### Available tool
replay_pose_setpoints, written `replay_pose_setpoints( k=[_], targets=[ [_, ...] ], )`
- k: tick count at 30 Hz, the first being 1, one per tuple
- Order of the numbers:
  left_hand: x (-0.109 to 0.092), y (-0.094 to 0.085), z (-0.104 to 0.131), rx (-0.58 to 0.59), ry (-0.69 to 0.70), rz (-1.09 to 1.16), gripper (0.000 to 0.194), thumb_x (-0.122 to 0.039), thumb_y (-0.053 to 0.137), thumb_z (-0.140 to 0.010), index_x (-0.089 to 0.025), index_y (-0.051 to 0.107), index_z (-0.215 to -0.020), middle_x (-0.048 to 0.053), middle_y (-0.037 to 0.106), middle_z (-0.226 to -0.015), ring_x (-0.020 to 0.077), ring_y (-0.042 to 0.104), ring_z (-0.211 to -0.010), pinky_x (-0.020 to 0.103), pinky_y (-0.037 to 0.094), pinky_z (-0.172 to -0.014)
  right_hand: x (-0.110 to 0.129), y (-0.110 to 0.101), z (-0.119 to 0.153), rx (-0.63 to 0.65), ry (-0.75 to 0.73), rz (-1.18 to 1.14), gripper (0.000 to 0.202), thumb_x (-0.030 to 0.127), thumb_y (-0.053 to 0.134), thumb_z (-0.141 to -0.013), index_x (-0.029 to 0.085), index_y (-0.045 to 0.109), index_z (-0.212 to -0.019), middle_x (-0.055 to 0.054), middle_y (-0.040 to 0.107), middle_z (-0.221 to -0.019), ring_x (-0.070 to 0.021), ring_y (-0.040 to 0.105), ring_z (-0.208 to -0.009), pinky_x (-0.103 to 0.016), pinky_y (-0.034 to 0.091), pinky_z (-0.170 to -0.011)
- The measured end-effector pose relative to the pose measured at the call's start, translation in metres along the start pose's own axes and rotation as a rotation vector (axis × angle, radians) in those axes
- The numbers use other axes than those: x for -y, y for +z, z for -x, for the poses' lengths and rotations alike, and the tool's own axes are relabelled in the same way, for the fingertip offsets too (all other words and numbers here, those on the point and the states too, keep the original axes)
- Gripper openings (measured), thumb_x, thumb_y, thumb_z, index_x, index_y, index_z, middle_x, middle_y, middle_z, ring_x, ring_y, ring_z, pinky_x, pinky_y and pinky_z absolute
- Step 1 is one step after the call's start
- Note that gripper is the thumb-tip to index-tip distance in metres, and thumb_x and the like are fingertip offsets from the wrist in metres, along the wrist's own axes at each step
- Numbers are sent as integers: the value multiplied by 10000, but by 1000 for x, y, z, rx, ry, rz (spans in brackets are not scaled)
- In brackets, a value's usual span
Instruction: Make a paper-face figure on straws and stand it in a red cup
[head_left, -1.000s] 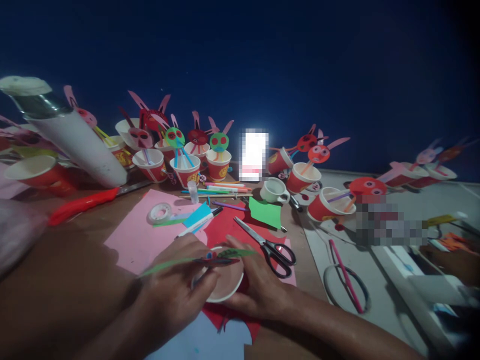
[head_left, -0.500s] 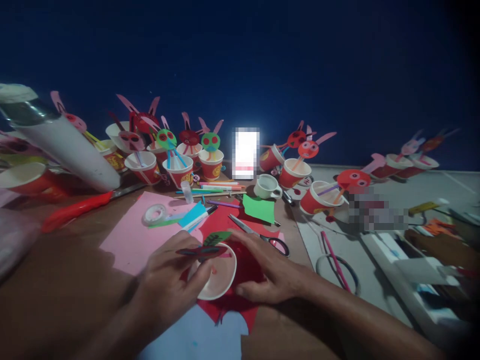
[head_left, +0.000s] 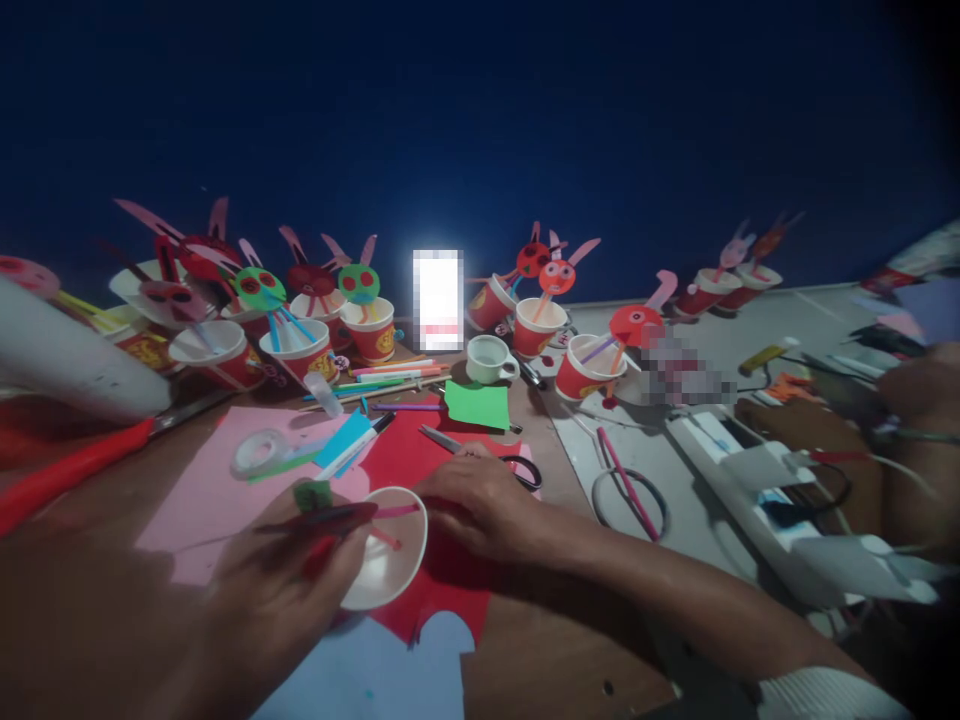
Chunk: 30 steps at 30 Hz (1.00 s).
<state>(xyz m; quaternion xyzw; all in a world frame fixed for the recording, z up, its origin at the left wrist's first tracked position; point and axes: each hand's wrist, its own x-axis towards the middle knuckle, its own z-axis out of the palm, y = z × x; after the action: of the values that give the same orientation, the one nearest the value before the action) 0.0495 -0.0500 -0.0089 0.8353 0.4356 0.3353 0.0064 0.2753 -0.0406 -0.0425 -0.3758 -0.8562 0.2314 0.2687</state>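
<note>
Gripping paper cup [head_left: 397, 575] in left hand [head_left: 289, 580], with thumb near rim and mouth tilted, over red paper [head_left: 450, 565]. Seen inside cup: pink straw [head_left: 397, 511]. Hovering or resting right of cup with right hand [head_left: 484, 505], fingers bent, across scissors [head_left: 441, 440]; cannot tell if pinching anything. Lying beyond: green paper [head_left: 478, 406]. Standing behind that: white mug [head_left: 486, 374]. Lying left, on pink paper [head_left: 180, 530]: tape roll [head_left: 244, 458].

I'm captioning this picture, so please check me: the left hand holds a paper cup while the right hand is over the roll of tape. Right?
Not quite: the right hand is over the scissors, as the head view shows. The left hand does hold a paper cup.
</note>
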Motion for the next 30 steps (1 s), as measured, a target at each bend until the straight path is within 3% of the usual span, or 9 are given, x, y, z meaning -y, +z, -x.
replay_pose_setpoints(
  k=[5, 12, 18, 25, 30],
  targets=[
    [8, 3, 8, -26, 11, -2, 130, -253, 560, -780, -297, 665, -844, -4, 739, -771, 238, 685, -709, 302, 512, -613, -9, 8, 0, -33, -23, 42, 171, 222, 466, -923, 179, 631, -938, -30, 666, -826, -142, 567, -762, -289, 351, -745],
    [6, 3, 0, -32, -16, -90, 128, -356, 560, -808, -297, 673, -813, -29, 716, -700, 205, 668, -639, 266, 491, -534, -19, 14, 0, -46, -156, 263, 180, 88, 446, -860, 174, 603, -874, -22, 620, -771, -149, 495, -751, -324, 280, -809],
    [0, 1, -5, 11, -89, -55, 174, -347, 515, -842, -271, 671, -835, -10, 720, -750, 195, 672, -684, 277, 525, -689, -20, 13, 1, -26, -204, 365, 229, 104, 385, -905, 175, 599, -946, -30, 588, -781, -159, 459, -751, -333, 288, -815],
    [-1, 1, -7, 34, -114, -4, 157, -320, 550, -821, -241, 683, -795, 6, 721, -720, 180, 663, -610, 264, 533, -608, -16, 10, 1, 50, -180, 417, 206, 98, 413, -899, 181, 592, -956, -31, 564, -794, -168, 453, -761, -340, 306, -823],
    [-6, 1, -12, 45, -152, 80, 161, -308, 569, -813, -215, 697, -789, 21, 718, -728, 173, 668, -630, 262, 542, -629, -14, 11, 1, 60, -180, 467, 158, 96, 439, -888, 164, 579, -860, -31, 539, -771, -171, 444, -742, -340, 319, -806]
  ],
)
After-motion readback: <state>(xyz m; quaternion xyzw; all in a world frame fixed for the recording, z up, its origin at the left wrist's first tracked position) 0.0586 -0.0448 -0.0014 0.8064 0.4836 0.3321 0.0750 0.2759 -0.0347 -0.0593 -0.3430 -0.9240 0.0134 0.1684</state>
